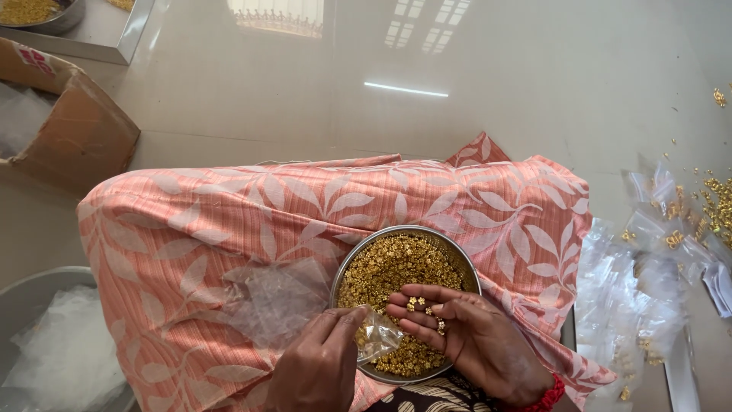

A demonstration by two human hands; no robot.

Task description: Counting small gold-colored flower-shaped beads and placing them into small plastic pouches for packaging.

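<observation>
Left hand [319,365] pinches a small clear plastic pouch [376,336] at its mouth, held over the steel bowl [467,268] so spills fall back in. Right hand [467,336] lies cupped and released, several tiny gold flower beads [416,304] resting on its fingers. The bowl sits on a peach leaf-print cloth [229,221] across the lap, brimful of gold beads

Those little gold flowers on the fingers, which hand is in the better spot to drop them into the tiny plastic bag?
Probably the right hand. The little gold flowers lie on its open fingers, right beside the tiny plastic bag. The left hand is pinching that bag over the metal bowl.
</observation>
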